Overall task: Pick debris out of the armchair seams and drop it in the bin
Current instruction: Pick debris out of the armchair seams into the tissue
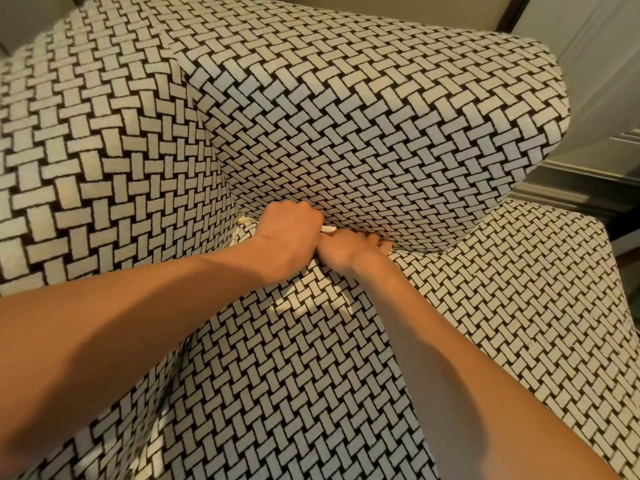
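The armchair is covered in black-and-cream basket-weave fabric and fills the head view. Both my hands are at the seam where the seat cushion meets the right armrest. My left hand is curled into a fist and grips a small white scrap of debris that sticks out at its knuckles. My right hand lies right beside it, its fingers pushed down into the seam with the tips hidden. A small yellowish bit shows in the back corner of the seam. No bin is in view.
The chair back rises on the left. A pale wall with skirting board runs behind the armrest on the right, and a strip of dark floor shows beside the chair.
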`<action>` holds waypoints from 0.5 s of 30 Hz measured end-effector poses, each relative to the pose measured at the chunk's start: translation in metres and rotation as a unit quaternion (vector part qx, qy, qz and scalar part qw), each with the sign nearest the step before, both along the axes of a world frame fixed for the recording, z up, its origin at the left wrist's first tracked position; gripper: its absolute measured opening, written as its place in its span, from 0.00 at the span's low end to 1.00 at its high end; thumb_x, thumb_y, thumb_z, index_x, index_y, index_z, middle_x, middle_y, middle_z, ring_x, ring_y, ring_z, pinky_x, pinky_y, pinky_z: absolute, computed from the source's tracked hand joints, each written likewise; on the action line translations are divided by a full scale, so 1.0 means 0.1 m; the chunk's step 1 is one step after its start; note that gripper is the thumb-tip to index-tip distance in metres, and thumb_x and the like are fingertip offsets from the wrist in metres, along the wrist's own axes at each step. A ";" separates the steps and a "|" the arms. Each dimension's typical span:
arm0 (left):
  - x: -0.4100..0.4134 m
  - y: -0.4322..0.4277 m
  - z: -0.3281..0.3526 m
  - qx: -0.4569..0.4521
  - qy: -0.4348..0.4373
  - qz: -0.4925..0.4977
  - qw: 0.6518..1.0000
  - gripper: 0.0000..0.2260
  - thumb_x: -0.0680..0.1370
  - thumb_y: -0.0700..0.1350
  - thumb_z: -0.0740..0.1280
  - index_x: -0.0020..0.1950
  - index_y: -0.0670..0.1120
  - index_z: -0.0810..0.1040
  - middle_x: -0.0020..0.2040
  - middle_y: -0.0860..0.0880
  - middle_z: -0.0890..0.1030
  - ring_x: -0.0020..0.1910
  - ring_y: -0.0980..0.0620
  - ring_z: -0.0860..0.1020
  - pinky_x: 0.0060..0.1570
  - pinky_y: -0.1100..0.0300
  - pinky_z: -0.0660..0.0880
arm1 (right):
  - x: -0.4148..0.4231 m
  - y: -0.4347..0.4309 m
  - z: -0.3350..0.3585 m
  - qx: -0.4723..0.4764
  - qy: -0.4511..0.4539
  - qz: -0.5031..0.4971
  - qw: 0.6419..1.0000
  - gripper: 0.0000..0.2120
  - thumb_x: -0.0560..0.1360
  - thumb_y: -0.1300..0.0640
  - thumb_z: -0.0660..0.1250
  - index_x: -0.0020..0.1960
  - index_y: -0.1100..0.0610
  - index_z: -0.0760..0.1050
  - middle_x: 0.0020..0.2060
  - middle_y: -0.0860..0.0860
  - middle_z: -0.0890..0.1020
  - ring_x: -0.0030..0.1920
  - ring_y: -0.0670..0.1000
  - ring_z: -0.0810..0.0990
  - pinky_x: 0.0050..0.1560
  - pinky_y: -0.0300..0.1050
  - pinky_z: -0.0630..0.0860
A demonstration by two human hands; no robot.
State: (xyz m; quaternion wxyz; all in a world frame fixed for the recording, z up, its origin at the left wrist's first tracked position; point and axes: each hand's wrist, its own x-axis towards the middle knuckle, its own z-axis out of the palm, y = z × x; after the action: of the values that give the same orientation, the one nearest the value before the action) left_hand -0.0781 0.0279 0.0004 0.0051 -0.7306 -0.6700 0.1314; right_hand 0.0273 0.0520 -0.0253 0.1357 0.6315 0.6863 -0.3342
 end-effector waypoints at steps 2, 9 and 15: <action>-0.01 0.00 -0.01 -0.006 0.002 0.001 1.000 0.11 0.78 0.39 0.64 0.59 0.46 0.78 0.52 0.46 0.81 0.52 0.44 0.81 0.42 0.54 0.70 | -0.08 0.02 0.02 -0.014 -0.018 -0.017 1.000 0.31 0.81 0.40 0.47 0.78 0.54 0.63 0.80 0.61 0.56 0.80 0.65 0.46 0.76 0.65 0.38; -0.01 0.00 -0.02 0.004 -0.007 0.003 1.000 0.10 0.78 0.41 0.64 0.58 0.47 0.78 0.50 0.47 0.80 0.49 0.45 0.80 0.40 0.54 0.69 | 0.02 0.01 0.03 0.001 0.036 -0.032 0.999 0.23 0.80 0.48 0.53 0.73 0.49 0.71 0.77 0.61 0.62 0.79 0.64 0.50 0.77 0.61 0.43; 0.01 -0.02 0.00 -0.001 -0.023 0.019 1.000 0.08 0.78 0.40 0.64 0.56 0.45 0.78 0.42 0.49 0.74 0.41 0.47 0.74 0.42 0.55 0.72 | 0.08 -0.01 -0.01 0.012 0.104 -0.024 0.994 0.19 0.83 0.49 0.53 0.69 0.41 0.75 0.74 0.58 0.69 0.79 0.64 0.50 0.76 0.60 0.43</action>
State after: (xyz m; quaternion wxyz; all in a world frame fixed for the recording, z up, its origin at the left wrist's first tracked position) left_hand -0.0774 0.0263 0.0002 -0.0131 -0.7206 -0.6836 0.1153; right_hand 0.0353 0.0511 -0.0264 0.0482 0.6114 0.6851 -0.3930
